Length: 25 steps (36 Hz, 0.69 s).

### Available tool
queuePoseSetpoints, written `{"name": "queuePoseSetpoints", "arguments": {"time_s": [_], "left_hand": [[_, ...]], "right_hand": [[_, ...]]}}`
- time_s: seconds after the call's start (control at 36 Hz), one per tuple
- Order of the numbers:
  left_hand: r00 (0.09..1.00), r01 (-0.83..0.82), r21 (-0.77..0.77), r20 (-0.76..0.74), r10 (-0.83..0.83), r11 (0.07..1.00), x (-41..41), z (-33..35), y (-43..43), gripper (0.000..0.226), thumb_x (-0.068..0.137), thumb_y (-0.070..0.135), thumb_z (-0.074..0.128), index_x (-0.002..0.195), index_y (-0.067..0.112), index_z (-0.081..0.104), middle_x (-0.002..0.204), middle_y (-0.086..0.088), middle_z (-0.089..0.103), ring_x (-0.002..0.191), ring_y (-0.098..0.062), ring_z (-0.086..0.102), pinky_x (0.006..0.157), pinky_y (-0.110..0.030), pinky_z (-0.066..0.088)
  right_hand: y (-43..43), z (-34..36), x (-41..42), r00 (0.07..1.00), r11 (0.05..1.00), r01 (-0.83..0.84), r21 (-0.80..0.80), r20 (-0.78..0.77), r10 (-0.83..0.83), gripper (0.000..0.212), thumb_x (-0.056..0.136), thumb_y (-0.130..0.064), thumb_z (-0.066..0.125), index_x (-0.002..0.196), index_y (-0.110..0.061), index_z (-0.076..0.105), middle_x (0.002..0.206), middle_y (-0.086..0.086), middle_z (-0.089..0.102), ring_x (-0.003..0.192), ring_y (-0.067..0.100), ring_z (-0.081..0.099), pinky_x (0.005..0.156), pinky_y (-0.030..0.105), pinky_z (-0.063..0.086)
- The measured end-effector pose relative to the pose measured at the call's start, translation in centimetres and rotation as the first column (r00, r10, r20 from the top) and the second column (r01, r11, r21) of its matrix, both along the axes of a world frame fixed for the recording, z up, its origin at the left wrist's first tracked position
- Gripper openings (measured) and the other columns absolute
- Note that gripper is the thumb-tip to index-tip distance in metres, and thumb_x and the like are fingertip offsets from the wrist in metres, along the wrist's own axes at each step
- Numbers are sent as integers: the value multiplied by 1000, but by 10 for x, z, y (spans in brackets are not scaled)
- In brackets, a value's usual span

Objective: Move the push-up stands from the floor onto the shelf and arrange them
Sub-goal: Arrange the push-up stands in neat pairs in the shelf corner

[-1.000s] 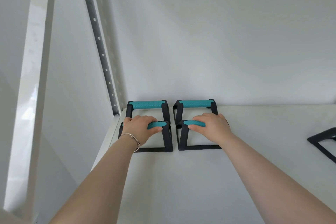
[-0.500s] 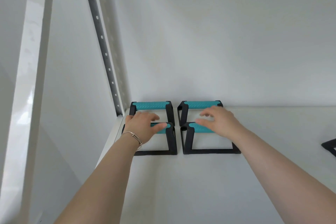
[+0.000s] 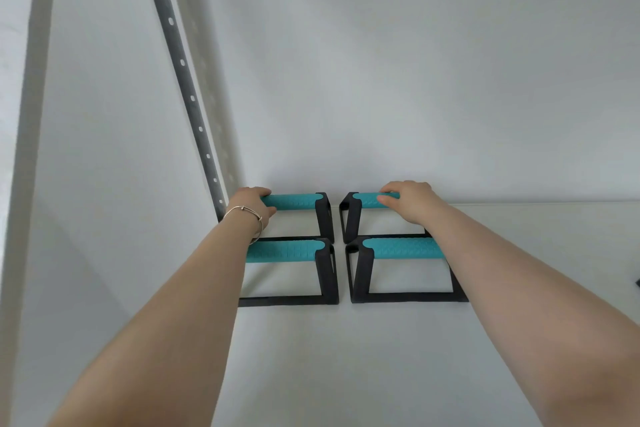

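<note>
Rear-left stand (image 3: pixel 292 202): standing on the shelf (image 3: pixel 346 357) against the back wall (image 3: pixel 381 80); its teal grip is lying under the left fingers.
Rear-right stand (image 3: pixel 367 201): standing on the shelf just beside the rear-left one; its teal grip is lying under the right fingers.
Front-left stand (image 3: pixel 287 251): sitting just nearer the person than the left fingers, below the left wrist, black frame flat on the shelf.
Front-right stand (image 3: pixel 401 248): sitting just nearer than the right fingers, close beside the front-left stand with a narrow gap showing.
Left hand (image 3: pixel 251 206): fingers are curling together over the left end of the rear-left grip, thumb pressing on its near side.
Right hand (image 3: pixel 410 199): fingers are wrapping the rear-right grip from above, thumb lying along its near side.
Bracelet (image 3: pixel 244 213): thin band is circling the left wrist.
Slotted rail (image 3: pixel 183 80): rising along the wall, left of the left fingers.
</note>
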<state>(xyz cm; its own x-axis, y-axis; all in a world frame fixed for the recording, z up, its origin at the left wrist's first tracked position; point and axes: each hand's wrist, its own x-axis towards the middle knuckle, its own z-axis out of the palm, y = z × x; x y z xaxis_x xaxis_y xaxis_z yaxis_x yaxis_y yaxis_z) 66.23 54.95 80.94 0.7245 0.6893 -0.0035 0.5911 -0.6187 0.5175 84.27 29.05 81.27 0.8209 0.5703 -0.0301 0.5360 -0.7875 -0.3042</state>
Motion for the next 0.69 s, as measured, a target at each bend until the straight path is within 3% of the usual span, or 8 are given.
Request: {"name": "queuePoseSetpoints", "arguments": {"time_s": [0.08, 0.17, 0.28, 0.5, 0.69], "left_hand": [[1000, -4, 37, -22, 5, 999, 3, 0, 4, 52, 85, 0, 52, 128, 27, 59, 119, -4, 59, 97, -24, 58, 79, -26, 46], [997, -5, 85, -73, 12, 996, 7, 2, 6, 64, 78, -9, 41, 125, 30, 58, 105, -1, 55, 88, -24, 55, 74, -30, 49], [994, 16, 131, -109, -2, 991, 11, 1, 11, 64, 75, -10, 41, 121, 31, 59, 89, 3, 50, 80, -22, 53, 66, -28, 45], [994, 28, 129, -107, -14, 991, 12, -2, 17, 66, 71, -11, 38, 114, 34, 60, 80, 7, 48, 74, -20, 53, 55, -26, 43], [996, 33, 136, -91, -21, 990, 13, -4, 17, 66, 72, -12, 39, 115, 34, 59, 84, 5, 49, 78, -22, 55, 60, -28, 46]], "right_hand": [[-1, -3, 2, 1000, 999, 22, 38, -15, -21, 44, 97, -53, 45, 132, -30, 57, 134, 4, 58, 123, 33, 42, 101, 38, 37], [0, -5, 5, 998, 998, 43, 55, -44, -41, 45, 95, -56, 45, 134, -34, 56, 138, 1, 56, 126, 32, 37, 105, 42, 37], [0, -7, 8, 997, 997, 53, 51, -55, -50, 46, 94, -59, 45, 134, -38, 55, 139, 0, 54, 127, 32, 36, 105, 45, 38], [1, -6, 7, 996, 996, 67, 53, -67, -63, 46, 93, -59, 46, 133, -38, 56, 137, 1, 55, 126, 32, 36, 104, 43, 38], [1, -1, 2, 991, 993, 103, 62, -90, -97, 41, 93, -59, 47, 128, -41, 58, 132, 1, 57, 127, 29, 35, 103, 48, 40]]}}
